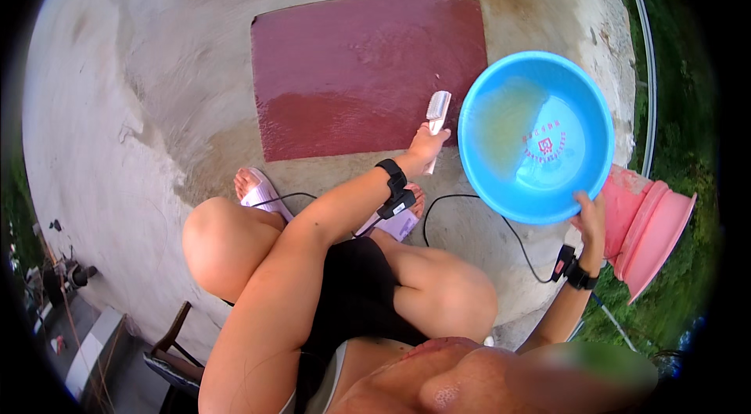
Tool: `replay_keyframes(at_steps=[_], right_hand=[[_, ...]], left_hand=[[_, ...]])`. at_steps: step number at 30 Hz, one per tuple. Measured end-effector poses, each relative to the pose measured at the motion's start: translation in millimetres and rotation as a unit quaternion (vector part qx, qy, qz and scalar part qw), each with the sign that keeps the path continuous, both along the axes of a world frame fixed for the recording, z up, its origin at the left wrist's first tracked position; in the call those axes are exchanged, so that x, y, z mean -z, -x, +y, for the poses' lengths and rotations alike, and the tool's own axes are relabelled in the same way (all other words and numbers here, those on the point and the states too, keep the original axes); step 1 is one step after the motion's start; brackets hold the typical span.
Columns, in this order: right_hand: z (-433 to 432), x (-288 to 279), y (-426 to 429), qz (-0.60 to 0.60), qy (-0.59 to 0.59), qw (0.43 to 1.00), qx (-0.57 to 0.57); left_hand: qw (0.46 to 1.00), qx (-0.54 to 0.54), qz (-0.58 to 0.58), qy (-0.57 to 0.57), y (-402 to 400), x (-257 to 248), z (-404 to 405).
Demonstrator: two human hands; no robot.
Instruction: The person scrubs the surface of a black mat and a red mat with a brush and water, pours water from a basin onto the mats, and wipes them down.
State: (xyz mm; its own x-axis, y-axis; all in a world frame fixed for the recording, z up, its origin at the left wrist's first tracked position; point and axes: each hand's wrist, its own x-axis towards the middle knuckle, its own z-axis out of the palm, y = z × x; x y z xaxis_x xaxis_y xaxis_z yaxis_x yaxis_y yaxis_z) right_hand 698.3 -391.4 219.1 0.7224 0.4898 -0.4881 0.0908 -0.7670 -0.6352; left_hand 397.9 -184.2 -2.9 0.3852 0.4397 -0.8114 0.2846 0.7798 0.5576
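Note:
My left hand (426,146) grips the white handle of a scrub brush (438,106), bristles showing, above the lower right part of a dark red mat (375,62). The mat lies flat on the concrete and looks wet, with a darker patch at its lower left. At the right, my right hand (588,216) holds the lower rim of a light blue plastic basin (566,162). Cloudy yellowish water lies toward the basin's left side, and its bottom bears red printing. The basin is tilted and overlaps the mat's right edge in the view.
A pink plastic bucket (639,232) is beside the basin at the right. Black cables (427,211) run from my wristbands. My feet, in light purple slippers (267,194), are below the mat. A chair (173,349) stands at the lower left; greenery lies beyond the right edge.

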Motion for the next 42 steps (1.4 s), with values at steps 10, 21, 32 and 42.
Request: replay_keyframes(at_steps=[10,21,32,42], right_hand=[[130.5,-32.3,-63.0,0.039,0.105,0.989,-0.098],[58.8,-13.7,-62.5,0.141,0.086,0.984,0.071],[30.8,-12.8,-16.0,0.13,0.035,0.987,0.094],[128.7,-48.8,-13.9,-0.011,0.11,0.983,-0.149]], left_hand=[[0.998,-0.04,-0.041,0.036,-2.5,-7.6,10.0],[0.996,-0.034,-0.022,0.075,13.9,-3.7,23.6],[0.996,-0.005,-0.041,0.073,9.1,5.1,21.5],[0.988,-0.032,-0.086,0.127,-6.9,5.9,17.5]])
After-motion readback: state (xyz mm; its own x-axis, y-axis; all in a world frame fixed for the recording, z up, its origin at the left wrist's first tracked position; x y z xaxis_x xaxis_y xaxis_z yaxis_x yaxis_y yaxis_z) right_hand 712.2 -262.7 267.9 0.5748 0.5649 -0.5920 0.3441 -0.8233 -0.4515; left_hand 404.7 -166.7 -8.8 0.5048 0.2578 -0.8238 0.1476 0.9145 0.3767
